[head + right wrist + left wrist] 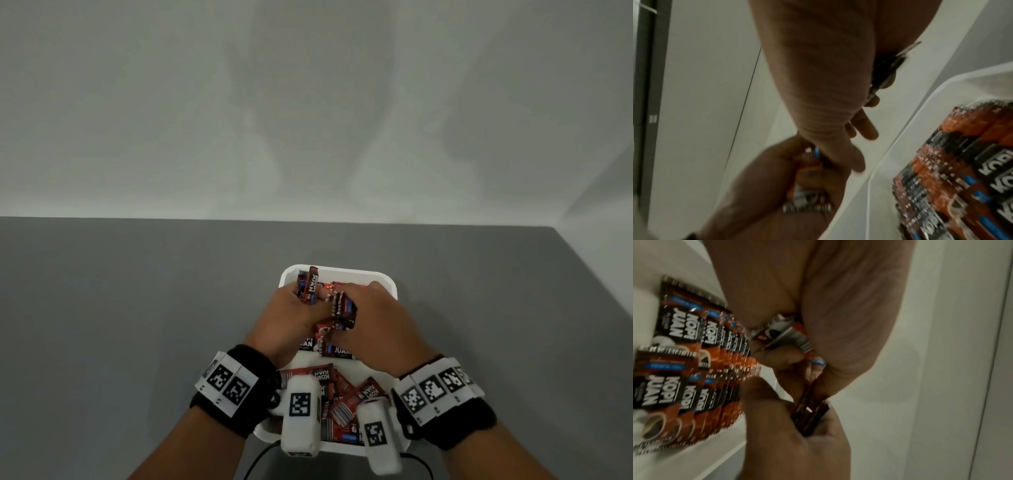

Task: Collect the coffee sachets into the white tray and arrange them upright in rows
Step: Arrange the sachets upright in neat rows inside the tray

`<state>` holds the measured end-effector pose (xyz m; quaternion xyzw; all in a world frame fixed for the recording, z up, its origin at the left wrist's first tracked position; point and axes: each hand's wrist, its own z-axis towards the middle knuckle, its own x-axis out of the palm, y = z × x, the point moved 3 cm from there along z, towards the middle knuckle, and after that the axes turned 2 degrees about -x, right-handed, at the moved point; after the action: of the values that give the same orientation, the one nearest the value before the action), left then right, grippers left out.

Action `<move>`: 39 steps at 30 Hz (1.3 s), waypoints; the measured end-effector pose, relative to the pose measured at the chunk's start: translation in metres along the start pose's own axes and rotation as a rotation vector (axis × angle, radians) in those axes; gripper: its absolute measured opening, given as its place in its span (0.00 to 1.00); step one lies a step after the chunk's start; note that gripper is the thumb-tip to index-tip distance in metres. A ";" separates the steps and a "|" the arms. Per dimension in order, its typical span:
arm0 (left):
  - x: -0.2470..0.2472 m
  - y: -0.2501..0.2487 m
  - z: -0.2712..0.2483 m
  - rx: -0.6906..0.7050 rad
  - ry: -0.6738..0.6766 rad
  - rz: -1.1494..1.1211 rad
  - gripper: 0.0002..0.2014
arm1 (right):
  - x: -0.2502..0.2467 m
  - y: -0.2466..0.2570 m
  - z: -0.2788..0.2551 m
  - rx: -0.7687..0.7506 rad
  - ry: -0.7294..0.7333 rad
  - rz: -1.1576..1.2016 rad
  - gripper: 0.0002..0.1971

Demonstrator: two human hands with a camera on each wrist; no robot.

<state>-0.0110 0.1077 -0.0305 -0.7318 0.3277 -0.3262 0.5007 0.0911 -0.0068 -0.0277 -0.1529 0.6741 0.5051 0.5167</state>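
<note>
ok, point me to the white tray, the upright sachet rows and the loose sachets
white tray (pixel 356 273), head view, bare far rim.
upright sachet rows (pixel 701 369), left wrist view, printed fronts of the standing packs.
loose sachets (pixel 342 401), head view, pile lying flat at the tray's near end.

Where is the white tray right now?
In the head view the white plastic tray sits on the grey table, near its front edge and centre, directly under both hands, with red-and-black coffee sachets inside.
</note>
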 end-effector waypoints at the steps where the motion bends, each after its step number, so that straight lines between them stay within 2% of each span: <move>1: 0.004 0.001 0.000 -0.030 0.003 -0.032 0.06 | 0.005 0.003 0.002 -0.019 0.006 -0.028 0.19; 4: 0.008 0.006 -0.002 -0.183 0.036 -0.320 0.16 | 0.006 0.003 0.005 0.056 -0.009 0.132 0.05; 6: 0.004 0.007 -0.004 -0.226 0.054 -0.446 0.18 | 0.001 -0.004 0.006 0.164 -0.043 0.306 0.10; 8: 0.000 0.009 -0.007 -0.181 0.036 -0.252 0.15 | -0.006 -0.007 0.004 0.261 -0.099 0.536 0.13; 10: 0.000 0.008 -0.006 -0.063 0.030 0.114 0.14 | -0.015 -0.002 0.002 0.339 -0.135 0.903 0.15; 12: 0.004 0.006 -0.004 0.081 0.071 0.402 0.10 | -0.022 0.004 0.002 0.360 -0.118 1.132 0.14; 13: 0.007 0.006 -0.005 0.125 0.103 0.465 0.08 | -0.023 0.004 0.004 0.349 -0.103 1.153 0.10; 15: 0.008 0.005 -0.005 0.130 0.111 0.442 0.11 | -0.023 -0.001 0.007 0.336 -0.109 1.088 0.06; 19: -0.008 0.002 -0.008 0.026 -0.023 -0.057 0.11 | -0.019 -0.020 0.003 0.377 -0.163 1.043 0.08; 21: -0.011 -0.001 -0.008 0.029 -0.062 -0.140 0.08 | -0.019 -0.020 0.000 0.345 -0.157 1.010 0.07; 25: -0.006 -0.008 -0.011 0.070 -0.114 -0.126 0.08 | -0.017 -0.020 -0.002 0.330 -0.200 0.905 0.06; 27: -0.011 -0.002 -0.008 0.109 -0.195 -0.081 0.11 | -0.017 -0.018 -0.004 0.373 -0.244 0.977 0.07; 29: -0.011 0.002 -0.006 0.140 -0.228 -0.008 0.13 | -0.018 -0.013 -0.005 0.400 -0.246 1.144 0.11; 32: 0.005 0.000 -0.010 0.194 -0.155 0.112 0.12 | -0.019 0.006 -0.005 0.386 -0.176 1.324 0.08; 35: 0.022 0.001 -0.014 0.196 -0.058 0.194 0.10 | -0.008 0.011 0.002 0.397 -0.139 1.269 0.05; 37: 0.025 0.005 -0.012 0.104 -0.016 0.070 0.02 | -0.005 0.006 0.005 0.480 -0.188 1.239 0.04; 39: 0.022 0.012 -0.012 -0.073 0.006 -0.190 0.14 | -0.008 0.000 0.005 0.511 -0.213 1.277 0.07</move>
<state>-0.0097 0.0808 -0.0353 -0.7763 0.2702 -0.3623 0.4394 0.0975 -0.0051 -0.0203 0.4504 0.6756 0.5477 0.2019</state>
